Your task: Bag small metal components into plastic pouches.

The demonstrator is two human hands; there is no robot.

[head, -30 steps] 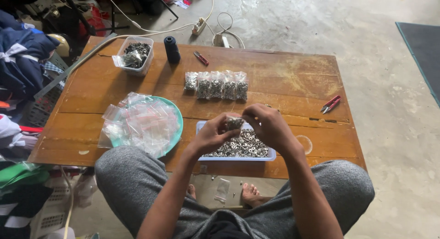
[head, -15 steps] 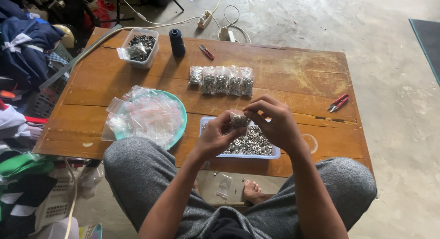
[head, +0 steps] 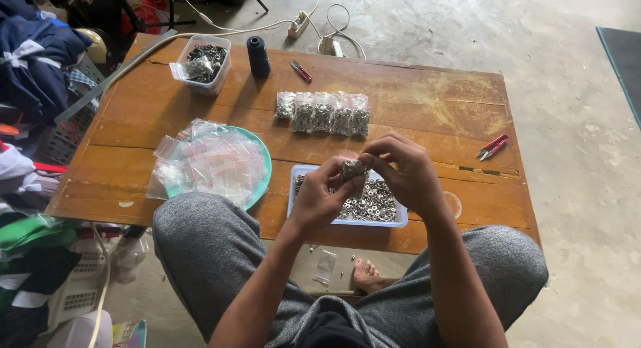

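Your left hand [head: 320, 200] and right hand [head: 407, 171] meet above the white tray [head: 394, 221] of small metal rings, both pinching one small filled bag [head: 352, 167] between fingertips; left grips its lower edge, right closes on the top. The bag sits in the air just over the tray, near the table's front edge. Beyond it, a row of filled bags [head: 324, 112] lies side by side mid-table. To your left, a pile of empty clear bags [head: 210, 162] rests on a teal plate [head: 265, 162]. Far side: clear tub [head: 217, 77] of metal parts, dark thread spool [head: 258, 56], red snips [head: 301, 71]. Red clippers [head: 492, 146] lie at right, well apart, on the wooden table [head: 427, 101].
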